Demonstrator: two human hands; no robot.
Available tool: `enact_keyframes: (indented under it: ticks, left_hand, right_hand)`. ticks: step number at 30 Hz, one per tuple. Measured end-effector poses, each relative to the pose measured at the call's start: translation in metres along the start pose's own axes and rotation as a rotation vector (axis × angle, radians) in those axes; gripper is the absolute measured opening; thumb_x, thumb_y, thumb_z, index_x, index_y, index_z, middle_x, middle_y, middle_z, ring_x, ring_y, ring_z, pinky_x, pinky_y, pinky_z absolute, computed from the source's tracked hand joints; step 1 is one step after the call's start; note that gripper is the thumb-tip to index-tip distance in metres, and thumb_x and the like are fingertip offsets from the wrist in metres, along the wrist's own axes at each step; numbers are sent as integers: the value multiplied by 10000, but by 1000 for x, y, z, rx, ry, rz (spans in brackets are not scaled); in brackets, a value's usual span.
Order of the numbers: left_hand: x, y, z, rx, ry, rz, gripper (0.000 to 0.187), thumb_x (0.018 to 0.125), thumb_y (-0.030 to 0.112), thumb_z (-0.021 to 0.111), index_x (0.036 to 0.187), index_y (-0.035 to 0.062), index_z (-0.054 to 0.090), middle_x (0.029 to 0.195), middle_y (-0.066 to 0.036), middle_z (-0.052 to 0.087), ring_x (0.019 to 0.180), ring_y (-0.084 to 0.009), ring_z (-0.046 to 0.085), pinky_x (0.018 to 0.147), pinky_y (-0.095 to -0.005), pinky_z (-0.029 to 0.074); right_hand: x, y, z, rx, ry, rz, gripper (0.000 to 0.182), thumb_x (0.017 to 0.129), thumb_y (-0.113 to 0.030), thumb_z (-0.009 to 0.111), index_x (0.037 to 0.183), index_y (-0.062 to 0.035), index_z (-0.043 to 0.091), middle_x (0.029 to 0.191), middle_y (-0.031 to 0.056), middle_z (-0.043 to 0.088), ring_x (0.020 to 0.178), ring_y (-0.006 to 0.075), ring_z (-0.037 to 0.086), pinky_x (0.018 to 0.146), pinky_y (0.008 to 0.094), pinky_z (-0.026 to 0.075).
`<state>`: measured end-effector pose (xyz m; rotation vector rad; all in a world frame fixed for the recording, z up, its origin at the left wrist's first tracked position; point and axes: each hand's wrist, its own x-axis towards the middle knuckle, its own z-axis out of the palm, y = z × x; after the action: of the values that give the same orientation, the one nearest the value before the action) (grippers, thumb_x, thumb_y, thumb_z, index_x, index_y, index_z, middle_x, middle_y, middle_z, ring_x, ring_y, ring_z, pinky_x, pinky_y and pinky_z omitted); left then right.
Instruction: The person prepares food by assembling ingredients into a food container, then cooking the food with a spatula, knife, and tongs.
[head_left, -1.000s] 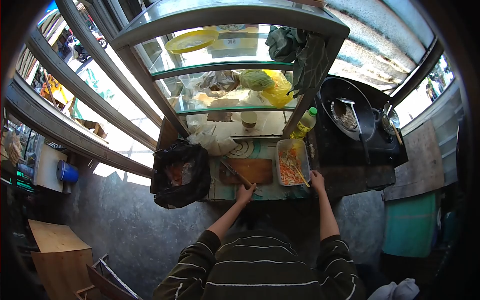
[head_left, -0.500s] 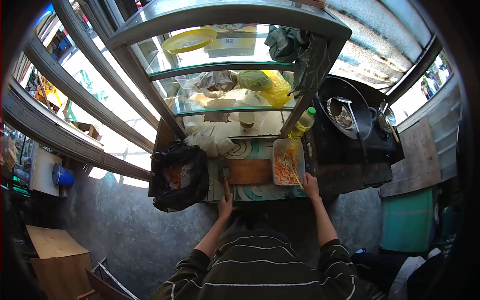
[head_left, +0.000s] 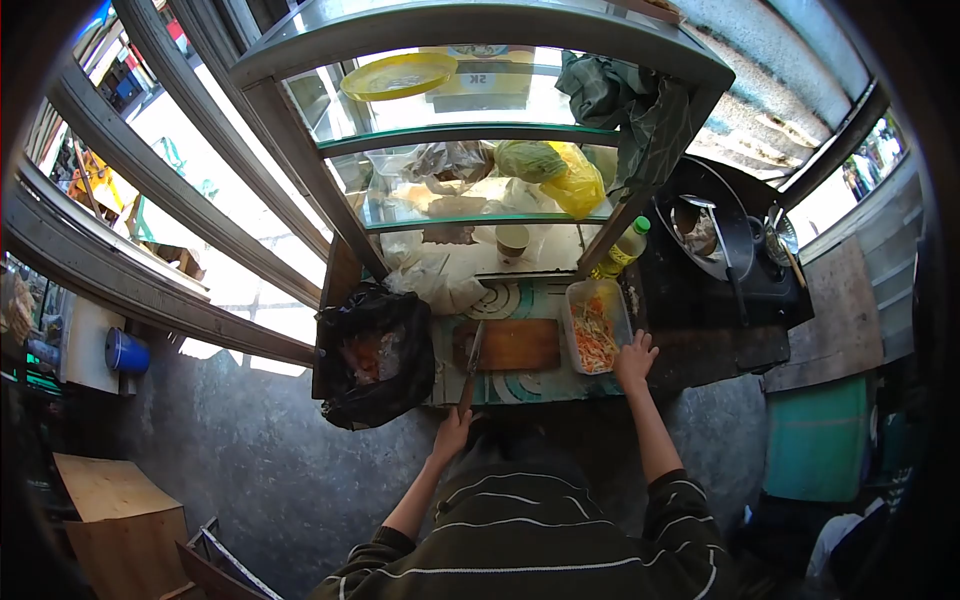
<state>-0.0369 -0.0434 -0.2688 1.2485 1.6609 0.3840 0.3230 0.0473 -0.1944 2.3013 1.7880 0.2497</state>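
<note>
My left hand (head_left: 453, 436) is wrapped round the wooden handle of a knife (head_left: 475, 352). Its blade points away from me, over the left end of a wooden cutting board (head_left: 518, 344). Right of the board stands a clear plastic container (head_left: 572, 335) of shredded carrot and pale vegetable (head_left: 597, 335). At the container's near right corner is my right hand (head_left: 634, 362), fingers spread, overlapping the rim in this view.
A bin lined with a black bag (head_left: 378, 405) stands left of the board. Behind rises a glass display case (head_left: 470, 135) holding bags and a paper cup (head_left: 512, 240). A green-capped bottle (head_left: 628, 247) is beside the stove (head_left: 690, 300), which bears a large wok (head_left: 735, 225).
My right hand has let go of the spoon-like utensil in the container and spread its fingers. The knife has swung up and right over the board. The camera view has shifted slightly.
</note>
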Motion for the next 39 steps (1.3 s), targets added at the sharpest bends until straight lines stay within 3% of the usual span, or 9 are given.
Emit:
enact_keyframes:
  ticks: [5, 8, 14, 16, 20, 22, 26, 29, 39]
  left_hand:
    - [5, 22, -14, 222, 50, 62, 415, 892, 360, 414, 1047, -25, 434, 840, -279, 569, 823, -432, 557, 699, -490, 430]
    - [25, 35, -22, 137, 260, 234, 380, 857, 284, 496, 1093, -8, 442, 947, -267, 546, 878, -433, 537, 729, -471, 434]
    - [36, 89, -19, 461, 452, 179, 431, 809, 225, 558, 1164, 14, 435, 1142, -236, 426, 1039, -385, 461, 808, -438, 410]
    - [39, 120, -1, 280, 479, 363, 465, 800, 253, 585, 1180, 32, 432, 1104, -210, 422, 1018, -379, 447, 865, -421, 386]
    - [76, 149, 80, -133, -26, 278, 606, 845, 461, 489, 1243, 17, 381, 1192, -237, 393, 1060, -389, 461, 859, -403, 407]
    - [73, 193, 106, -270, -181, -7, 684, 837, 532, 448, 1295, 42, 313, 1186, -235, 408, 1061, -378, 478, 841, -438, 419]
    - [131, 170, 174, -278, -179, 171, 665, 853, 466, 436, 1340, 63, 229, 1143, -241, 431, 1023, -401, 489, 826, -478, 418]
    - [121, 190, 173, 27, -139, -66, 596, 869, 343, 395, 1364, 81, 190, 1102, -252, 444, 996, -426, 484, 840, -493, 401]
    - [92, 186, 188, -384, 149, 361, 562, 849, 142, 380, 1382, 85, 210, 1159, -216, 408, 1062, -366, 416, 937, -391, 309]
  right_hand:
    - [5, 7, -4, 83, -19, -58, 144, 746, -178, 567, 805, -59, 623, 1019, 108, 514, 980, 302, 493, 757, 424, 415]
    - [20, 11, 1, 548, -42, 42, 101, 756, -134, 550, 767, -60, 619, 935, 153, 550, 789, 345, 581, 632, 443, 472]
    - [24, -7, 18, 479, 13, -284, 304, 777, -73, 465, 1061, -148, 545, 941, 152, 571, 685, 348, 608, 572, 433, 499]
    - [6, 0, 3, 460, -41, -321, 330, 772, -69, 463, 1074, -169, 551, 917, 154, 578, 672, 347, 610, 570, 436, 498]
    - [2, 36, -38, 445, -180, -417, 300, 793, -124, 473, 1063, -192, 584, 784, 148, 573, 653, 335, 600, 555, 416, 486]
    - [19, 44, -46, 431, -160, -399, 293, 789, -119, 480, 1054, -182, 590, 768, 143, 573, 651, 336, 601, 553, 420, 484]
    - [62, 43, -38, 395, -25, -363, 299, 771, -70, 488, 1056, -106, 573, 753, 150, 564, 627, 324, 606, 529, 412, 492]
    - [69, 46, -8, 301, -59, -373, 302, 771, -37, 473, 1064, -56, 545, 762, 164, 559, 623, 318, 611, 515, 391, 504]
    - [-1, 82, -33, 376, -208, -304, 179, 770, -98, 480, 910, -35, 572, 701, 184, 589, 638, 355, 612, 546, 435, 502]
